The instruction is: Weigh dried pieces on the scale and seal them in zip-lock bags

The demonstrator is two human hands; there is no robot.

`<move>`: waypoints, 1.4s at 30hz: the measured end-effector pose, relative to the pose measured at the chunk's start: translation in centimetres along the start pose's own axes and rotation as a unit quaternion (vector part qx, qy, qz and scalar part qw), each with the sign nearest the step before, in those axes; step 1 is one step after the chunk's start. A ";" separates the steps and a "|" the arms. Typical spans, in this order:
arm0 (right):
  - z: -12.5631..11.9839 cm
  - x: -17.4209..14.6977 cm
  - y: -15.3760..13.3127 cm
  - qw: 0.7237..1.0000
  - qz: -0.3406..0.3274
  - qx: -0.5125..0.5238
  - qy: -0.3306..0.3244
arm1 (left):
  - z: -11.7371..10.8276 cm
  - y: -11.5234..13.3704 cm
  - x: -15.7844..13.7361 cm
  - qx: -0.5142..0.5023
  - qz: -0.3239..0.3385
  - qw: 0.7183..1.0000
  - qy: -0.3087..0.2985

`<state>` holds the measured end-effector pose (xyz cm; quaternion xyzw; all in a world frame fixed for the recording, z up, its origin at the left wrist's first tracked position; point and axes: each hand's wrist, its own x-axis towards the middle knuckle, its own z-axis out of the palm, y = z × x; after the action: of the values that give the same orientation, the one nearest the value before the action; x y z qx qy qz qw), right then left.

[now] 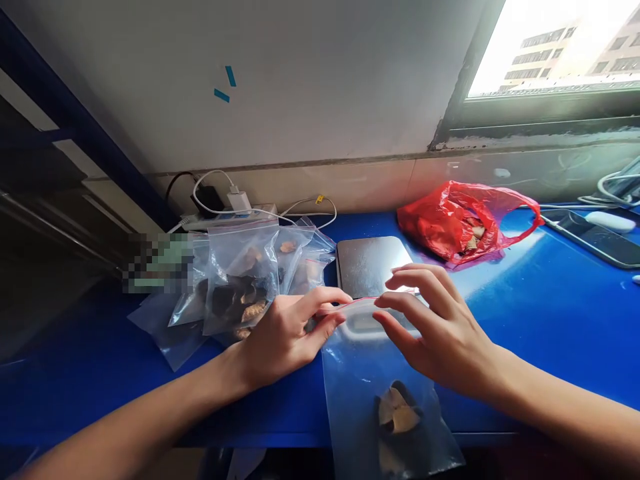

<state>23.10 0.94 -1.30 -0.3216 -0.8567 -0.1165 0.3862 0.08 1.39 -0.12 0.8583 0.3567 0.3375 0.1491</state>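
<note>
A clear zip bag [350, 400] hangs over the front edge of the blue table, with a few brown, dried-looking pieces [397, 410] near its bottom. My left hand [295, 327] pinches the left end of its red-lined top edge between thumb and fingers. At the right part of that edge is my right hand [435, 320], thumb and fingers apart and curved; whether the fingertips touch the plastic is hard to make out. Just behind the bag's top lies a flat scale with a silver plate [373, 260], partly covered by my right fingers.
Several filled zip bags [240, 267] are piled at left on the blue table [510, 313]. A red plastic bag [430, 223] with brown pieces stands behind the scale. A power strip with a white charger [239, 200] and a phone [595, 233] lie by the wall.
</note>
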 end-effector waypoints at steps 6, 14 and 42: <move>0.3 -0.1 -0.2 1.000 -0.011 0.020 0.008 | 0.0 -0.5 0.1 0.054 0.154 0.986 0.028; 0.4 0.0 -0.5 0.999 -0.015 0.032 0.009 | 0.0 -0.6 0.0 0.088 0.184 0.979 0.017; 0.7 0.0 -0.6 1.000 -0.019 0.010 -0.007 | -0.1 0.1 -0.1 0.022 0.212 0.977 -0.023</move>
<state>22.31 0.79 -1.77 -0.3023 -0.8665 -0.1124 0.3811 0.07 1.25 -0.03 0.9251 0.1703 0.3333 0.0635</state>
